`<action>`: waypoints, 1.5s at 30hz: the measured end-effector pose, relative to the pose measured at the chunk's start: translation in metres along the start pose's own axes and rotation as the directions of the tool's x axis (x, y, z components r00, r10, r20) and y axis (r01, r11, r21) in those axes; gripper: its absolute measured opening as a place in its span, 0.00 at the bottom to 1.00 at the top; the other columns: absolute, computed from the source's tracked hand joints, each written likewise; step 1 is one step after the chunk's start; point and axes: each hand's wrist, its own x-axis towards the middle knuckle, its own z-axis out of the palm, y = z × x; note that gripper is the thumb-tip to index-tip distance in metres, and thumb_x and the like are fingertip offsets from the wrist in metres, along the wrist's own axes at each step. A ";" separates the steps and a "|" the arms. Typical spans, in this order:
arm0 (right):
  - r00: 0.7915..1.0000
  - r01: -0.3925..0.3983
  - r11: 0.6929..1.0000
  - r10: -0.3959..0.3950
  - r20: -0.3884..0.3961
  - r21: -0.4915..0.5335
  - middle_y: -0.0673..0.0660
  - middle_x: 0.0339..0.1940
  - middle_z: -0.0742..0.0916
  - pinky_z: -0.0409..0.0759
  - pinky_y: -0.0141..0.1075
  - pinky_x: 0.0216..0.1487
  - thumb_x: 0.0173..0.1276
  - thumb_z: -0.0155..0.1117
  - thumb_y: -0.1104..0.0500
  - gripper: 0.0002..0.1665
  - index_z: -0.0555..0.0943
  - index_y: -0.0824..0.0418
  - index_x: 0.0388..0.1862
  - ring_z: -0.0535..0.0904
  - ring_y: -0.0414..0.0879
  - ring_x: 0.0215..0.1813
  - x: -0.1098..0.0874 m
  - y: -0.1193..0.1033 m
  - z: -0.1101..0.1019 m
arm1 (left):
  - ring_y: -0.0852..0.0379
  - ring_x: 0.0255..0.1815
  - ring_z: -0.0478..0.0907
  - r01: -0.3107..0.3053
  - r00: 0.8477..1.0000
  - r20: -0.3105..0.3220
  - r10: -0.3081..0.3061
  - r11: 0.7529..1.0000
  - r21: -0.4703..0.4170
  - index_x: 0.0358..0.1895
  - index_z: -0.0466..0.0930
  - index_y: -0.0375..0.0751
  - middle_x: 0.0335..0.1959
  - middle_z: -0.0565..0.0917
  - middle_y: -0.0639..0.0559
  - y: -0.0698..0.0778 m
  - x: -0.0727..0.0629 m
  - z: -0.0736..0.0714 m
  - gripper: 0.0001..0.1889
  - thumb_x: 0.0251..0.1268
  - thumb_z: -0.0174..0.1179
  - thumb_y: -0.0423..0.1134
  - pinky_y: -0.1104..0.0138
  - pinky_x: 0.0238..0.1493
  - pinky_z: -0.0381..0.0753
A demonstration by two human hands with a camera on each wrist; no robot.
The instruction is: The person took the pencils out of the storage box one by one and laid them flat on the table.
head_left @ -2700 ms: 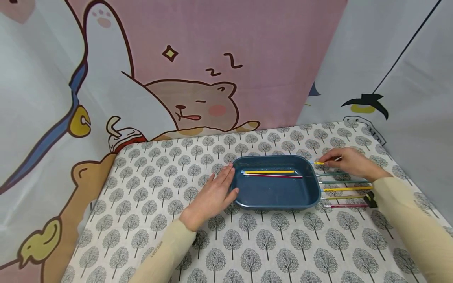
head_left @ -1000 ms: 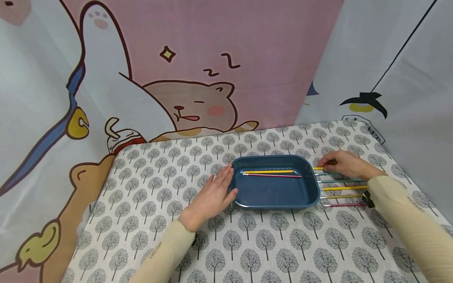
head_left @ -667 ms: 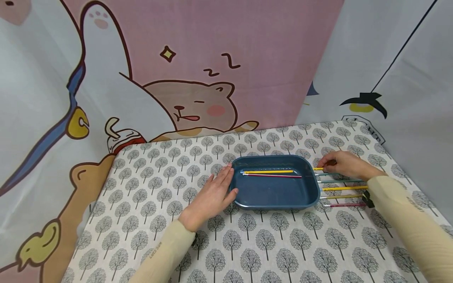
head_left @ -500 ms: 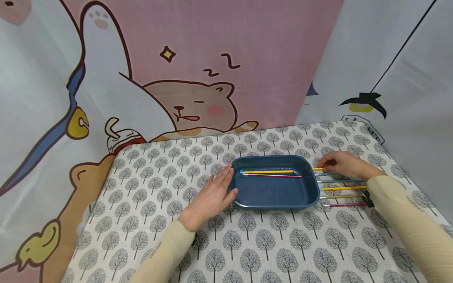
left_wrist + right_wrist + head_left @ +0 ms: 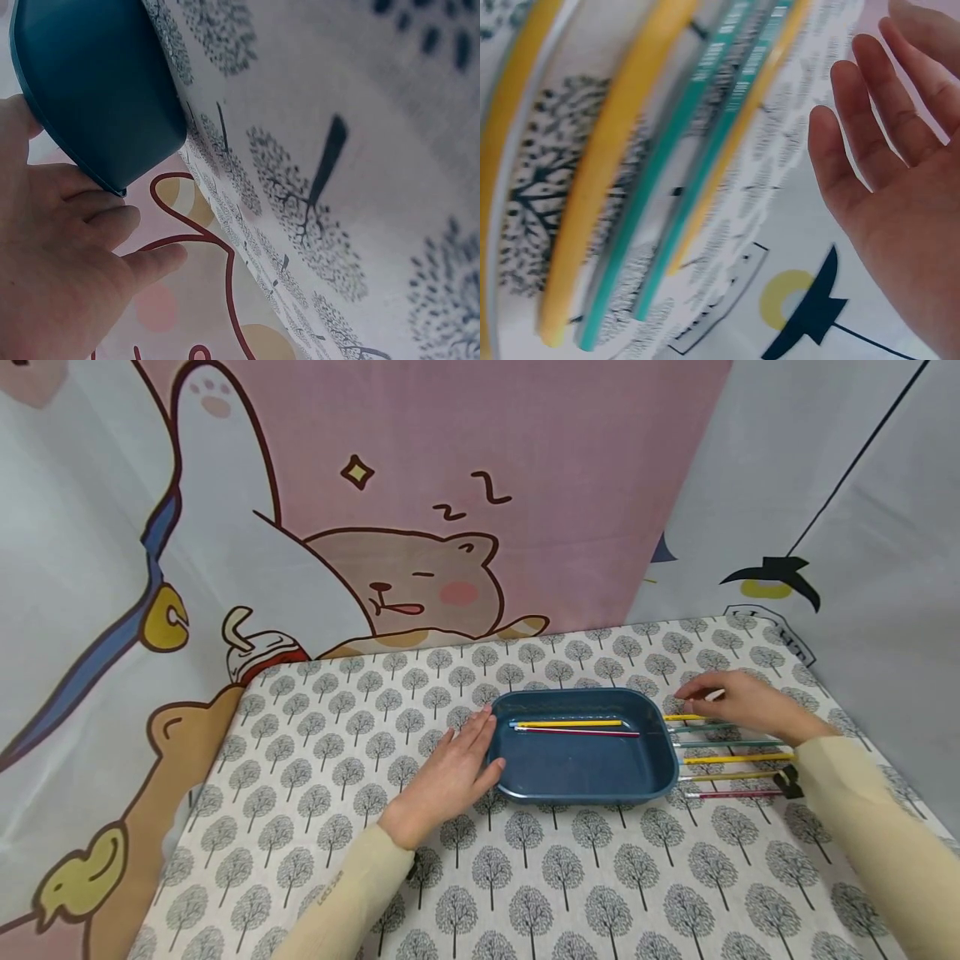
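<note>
My left hand (image 5: 450, 768) rests its extended fingers against the left rim of a dark blue rectangular tray (image 5: 585, 793); in the left wrist view its fingers lie along the tray's edge (image 5: 112, 97). Inside the tray are a yellow pencil (image 5: 577, 723) and a thin red pencil (image 5: 592, 733). My right hand (image 5: 742, 700) is just above the farthest yellow pencil (image 5: 684, 717) right of the tray, holding nothing. In the right wrist view the loosely bent fingers (image 5: 862, 135) stand apart from that pencil (image 5: 739, 139) and the green pencils beside it.
Several more pencils lie in a row right of the tray: green (image 5: 727, 744), yellow (image 5: 738, 759), dull gold (image 5: 727, 777) and red (image 5: 735, 794). A tree-print cloth (image 5: 360, 793) covers the table. A cartoon-print curtain (image 5: 570, 510) hangs behind it.
The right hand has set the yellow pencil down at the far end of the row and let go, lifting slightly up and right. The left hand and tray have stayed put.
</note>
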 end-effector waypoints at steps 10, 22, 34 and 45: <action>0.996 -0.005 1.000 0.006 -0.087 0.017 0.68 0.74 0.75 0.78 0.67 0.56 0.79 0.60 0.44 0.29 0.77 0.58 0.71 0.75 0.70 0.65 -0.024 -0.032 -0.013 | 0.49 0.84 0.47 0.015 1.000 0.008 -0.015 1.000 -0.005 0.83 0.49 0.35 0.85 0.48 0.44 0.000 0.000 0.000 0.37 0.84 0.47 0.54 0.41 0.79 0.56; 0.979 0.096 0.992 -0.080 -0.188 0.079 0.59 0.80 0.69 0.66 0.73 0.63 0.78 0.63 0.46 0.32 0.70 0.39 0.79 0.64 0.71 0.75 -0.042 -0.071 -0.007 | 0.49 0.85 0.46 0.016 1.000 0.010 -0.016 1.000 0.003 0.83 0.49 0.35 0.85 0.47 0.44 0.000 0.000 0.000 0.38 0.84 0.46 0.54 0.41 0.79 0.55; 0.928 0.301 0.952 -0.279 -0.246 0.054 0.55 0.79 0.71 0.64 0.69 0.69 0.75 0.67 0.56 0.37 0.68 0.46 0.80 0.63 0.63 0.79 -0.040 -0.112 0.010 | 0.47 0.84 0.47 0.017 1.000 0.013 -0.017 1.000 -0.003 0.83 0.50 0.34 0.85 0.47 0.44 0.000 0.000 0.000 0.37 0.84 0.47 0.54 0.41 0.78 0.56; 0.911 0.357 0.934 -0.353 -0.215 -0.019 0.52 0.79 0.72 0.66 0.66 0.71 0.75 0.67 0.52 0.36 0.69 0.46 0.79 0.66 0.60 0.78 -0.029 -0.138 0.025 | 0.48 0.84 0.48 0.017 1.000 0.011 -0.017 1.000 -0.006 0.83 0.50 0.34 0.85 0.46 0.44 0.000 0.001 0.000 0.37 0.84 0.46 0.54 0.41 0.78 0.56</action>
